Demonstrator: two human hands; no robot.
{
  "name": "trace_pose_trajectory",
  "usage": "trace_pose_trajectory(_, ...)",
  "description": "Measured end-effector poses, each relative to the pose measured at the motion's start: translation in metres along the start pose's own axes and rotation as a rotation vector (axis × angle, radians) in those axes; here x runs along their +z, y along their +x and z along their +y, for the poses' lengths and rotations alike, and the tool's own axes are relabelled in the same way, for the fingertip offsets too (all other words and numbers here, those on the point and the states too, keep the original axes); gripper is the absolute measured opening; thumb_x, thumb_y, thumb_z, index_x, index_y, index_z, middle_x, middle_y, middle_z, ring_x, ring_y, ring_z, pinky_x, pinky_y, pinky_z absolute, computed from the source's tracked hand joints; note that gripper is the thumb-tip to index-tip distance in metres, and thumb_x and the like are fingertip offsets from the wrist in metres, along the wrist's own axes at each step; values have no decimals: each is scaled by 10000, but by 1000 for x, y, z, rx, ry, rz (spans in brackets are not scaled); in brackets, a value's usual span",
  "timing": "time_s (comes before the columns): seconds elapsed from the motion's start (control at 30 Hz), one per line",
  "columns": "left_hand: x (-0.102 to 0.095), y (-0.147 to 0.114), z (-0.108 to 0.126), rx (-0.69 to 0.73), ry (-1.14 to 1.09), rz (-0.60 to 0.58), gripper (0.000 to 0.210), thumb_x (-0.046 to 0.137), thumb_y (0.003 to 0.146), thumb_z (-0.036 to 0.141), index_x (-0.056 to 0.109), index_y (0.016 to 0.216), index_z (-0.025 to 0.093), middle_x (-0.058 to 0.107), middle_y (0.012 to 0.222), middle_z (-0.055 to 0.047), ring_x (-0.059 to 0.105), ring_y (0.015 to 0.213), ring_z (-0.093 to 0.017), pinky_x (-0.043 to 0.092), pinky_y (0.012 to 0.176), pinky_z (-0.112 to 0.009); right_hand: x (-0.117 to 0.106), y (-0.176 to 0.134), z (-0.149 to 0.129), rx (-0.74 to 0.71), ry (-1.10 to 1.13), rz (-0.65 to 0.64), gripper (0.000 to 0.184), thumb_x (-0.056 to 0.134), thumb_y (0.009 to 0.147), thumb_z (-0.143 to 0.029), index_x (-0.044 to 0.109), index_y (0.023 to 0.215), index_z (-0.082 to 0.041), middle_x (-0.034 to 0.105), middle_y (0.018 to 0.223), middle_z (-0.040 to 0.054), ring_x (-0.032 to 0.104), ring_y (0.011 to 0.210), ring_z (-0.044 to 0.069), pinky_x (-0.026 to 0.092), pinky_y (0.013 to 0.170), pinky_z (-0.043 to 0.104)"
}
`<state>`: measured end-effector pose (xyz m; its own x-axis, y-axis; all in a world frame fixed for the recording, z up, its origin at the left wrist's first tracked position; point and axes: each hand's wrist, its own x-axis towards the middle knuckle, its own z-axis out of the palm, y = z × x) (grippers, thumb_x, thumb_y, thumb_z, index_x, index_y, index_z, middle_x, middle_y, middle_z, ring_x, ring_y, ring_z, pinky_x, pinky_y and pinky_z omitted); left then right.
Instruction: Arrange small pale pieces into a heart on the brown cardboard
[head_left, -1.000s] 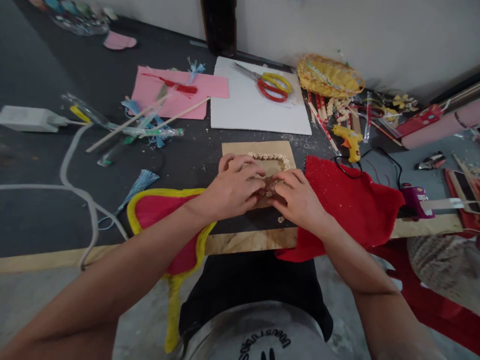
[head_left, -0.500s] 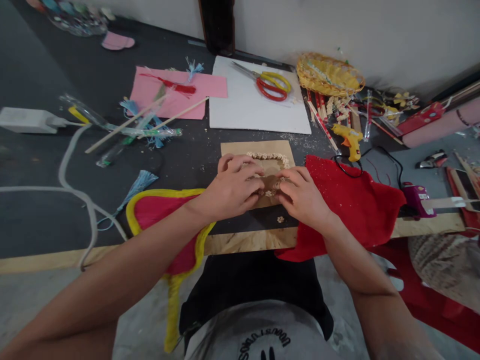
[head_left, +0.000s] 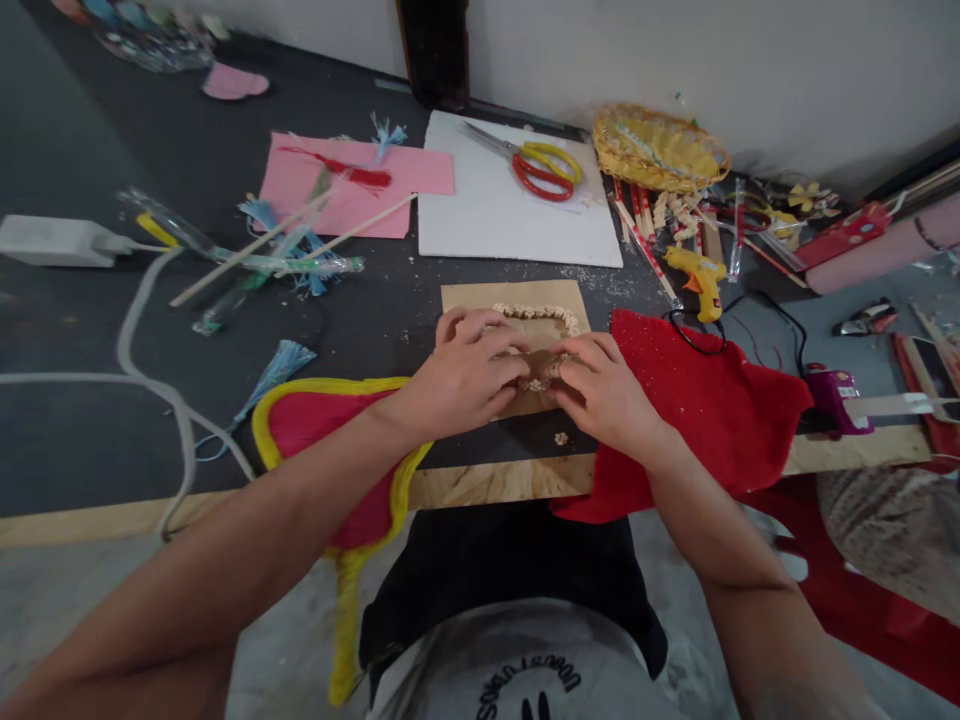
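A sheet of brown card [head_left: 459,296] lies at the table's front edge. On it sits a rounded rectangular ring of small pale flower-shaped pieces [head_left: 536,313]; its far side shows plainly, its left side and much of its near side are covered. My left hand [head_left: 474,375] curls over the ring's left and near parts, fingers closed on it. From the other side my right hand [head_left: 600,388] pinches the ring's near right corner between thumb and fingers. The fingertips are partly hidden. One loose flower-shaped piece [head_left: 561,438] lies on the dark tabletop just in front of the card.
Red cloth [head_left: 697,410] lies right of the card, with a yellow glue gun [head_left: 699,280] behind it. Scissors [head_left: 536,170] rest on a white board [head_left: 510,230]. A pink, yellow-edged fan-shaped piece [head_left: 300,420] lies under my left forearm. A white cable [head_left: 139,340] loops at left.
Both hands stay almost where they were on the ring, with only very slight finger shifts. Nothing else has moved.
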<state>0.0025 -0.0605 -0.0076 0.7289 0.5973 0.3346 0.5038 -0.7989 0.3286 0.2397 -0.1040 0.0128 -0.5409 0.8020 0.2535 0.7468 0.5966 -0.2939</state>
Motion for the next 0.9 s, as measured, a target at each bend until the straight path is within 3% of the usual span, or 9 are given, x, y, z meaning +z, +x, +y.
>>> trace_pose_trajectory(0.33,-3,-1,-2,4,26,8,189,554,955,282,738,993,264,685,1239,-65,483,1305,-346,348,1064,-592,0,2,5,74,6,7,239,489,994,-157,719,1016,-219,651,1240,103,489,1153,293,492,1021,489)
trace_pose_trajectory(0.53,-3,0,-2,6,37,6,175,572,953,296,740,999,280,690,1239,-61,482,1310,-356,344,1053,-602,3,2,5,97,-10,-47,198,532,981,-184,722,1000,-235,632,1303,97,480,1204,308,488,1013,523)
trace_pose_trajectory(0.9,-1,-1,-2,2,-11,1,163,598,936,275,752,991,270,683,1239,-65,474,1311,-348,356,1070,-581,0,0,7,77,24,-31,178,540,967,-165,701,984,-237,638,1292,98,482,1210,308,479,1032,527)
